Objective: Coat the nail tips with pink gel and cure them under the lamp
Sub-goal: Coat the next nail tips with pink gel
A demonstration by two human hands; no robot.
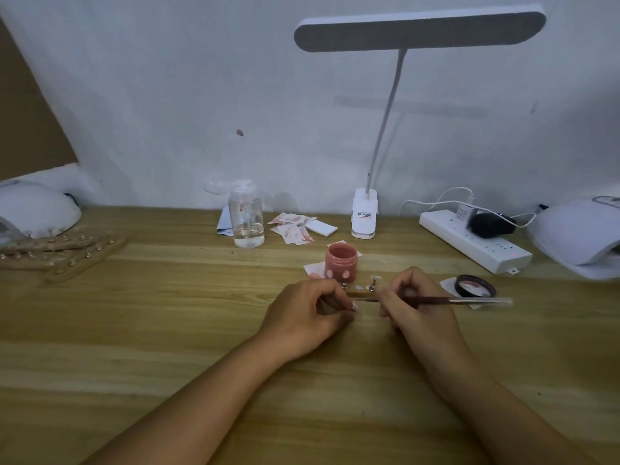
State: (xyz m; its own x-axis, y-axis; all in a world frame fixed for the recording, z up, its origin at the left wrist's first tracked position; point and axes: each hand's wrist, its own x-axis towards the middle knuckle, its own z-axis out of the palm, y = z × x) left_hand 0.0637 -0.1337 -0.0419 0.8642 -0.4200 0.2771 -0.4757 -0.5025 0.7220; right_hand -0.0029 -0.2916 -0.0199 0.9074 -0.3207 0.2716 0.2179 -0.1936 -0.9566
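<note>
On my feed the left hand (307,313) pinches a small pale nail tip (354,307) between thumb and curled fingers, low over the table (167,347) near the middle of the view. The right hand (417,305) grips a thin brush (446,300). Its handle points out to the right and its bristle end aims left toward the nail tip. I cannot tell whether the bristles touch it.

Just behind the hands lies a narrow wooden strip (355,294) carrying small metal stands. Behind that stands the open jar of pink gel (340,261), on a scrap of paper. Its dark lid (475,285) lies upturned to the right of the right hand, on another scrap.

Further back I make out a clear pump bottle (246,219), a scatter of stained paper wipes (293,226), a white desk lamp (364,218) and a white power strip (473,245). One white curing lamp (577,236) sits at the right edge. A second curing lamp (37,209) sits at the left edge, with spare wooden holders (63,253) lying in front of it.
</note>
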